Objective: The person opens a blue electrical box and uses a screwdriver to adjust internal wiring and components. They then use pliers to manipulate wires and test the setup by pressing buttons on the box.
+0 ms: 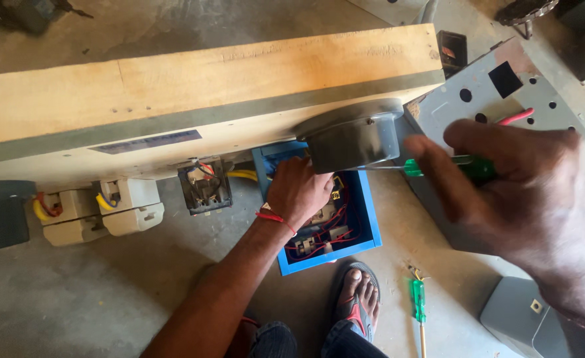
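Note:
My left hand (299, 191) reaches into an open blue box (369, 219) full of red wires and small terminals, its fingers tucked under a round grey housing (352, 138) mounted on the wooden panel. My right hand (518, 189) is closed on a green-handled screwdriver (474, 167), whose thin metal shaft points left and touches the side of the grey housing. A red thread is tied around my left wrist.
A long wooden panel (193, 86) lies across the concrete floor, with cream switch blocks (130, 205) and a black switch (204, 187) along its near edge. A perforated grey metal plate (537, 86) lies right. A second green screwdriver (418, 301) rests by my sandalled foot (357, 298).

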